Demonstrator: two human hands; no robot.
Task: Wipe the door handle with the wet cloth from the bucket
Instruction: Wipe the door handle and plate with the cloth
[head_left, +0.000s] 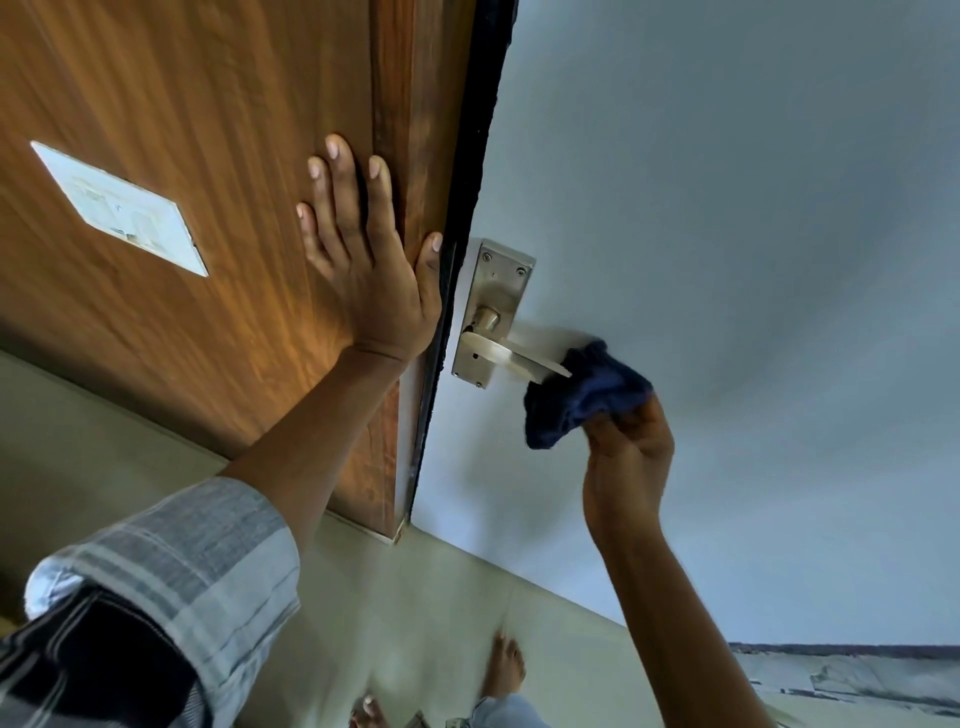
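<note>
A silver lever door handle (511, 357) on a steel backplate (493, 291) sits on the pale grey door (727, 234). My right hand (626, 457) is shut on a bunched dark blue cloth (582, 397), which touches the free end of the lever. My left hand (363, 249) lies flat with spread fingers on the brown wooden panel (182, 104) beside the door edge, thumb at the black seal. No bucket is in view.
A white switch plate (122, 208) is set in the wooden panel to the left. A black seal strip (467, 182) runs along the door edge. Below are the pale floor (415, 597) and my bare feet (506, 670).
</note>
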